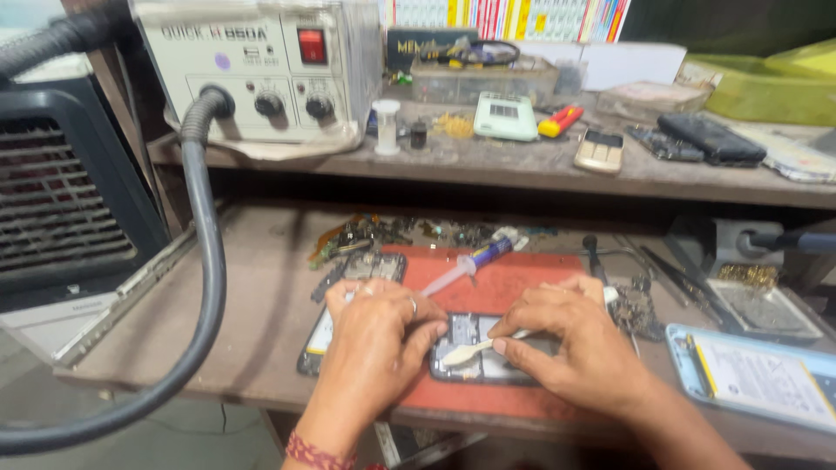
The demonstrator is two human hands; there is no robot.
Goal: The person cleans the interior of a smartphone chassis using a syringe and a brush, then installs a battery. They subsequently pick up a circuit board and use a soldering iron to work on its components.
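Looked down and forward from head height, close over the workbench (261, 348). Faced the rear shelf (522, 170). Single view only.

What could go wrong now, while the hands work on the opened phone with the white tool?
1. The right hand presses a white plastic pry tool into the opened phone; it may slip and scratch the exposed parts inside.
2. The left hand steadies the phone only at its edge, so the phone might shift on the red mat.
3. The syringe lies close behind the hands; a knuckle could knock it onto the loose parts.
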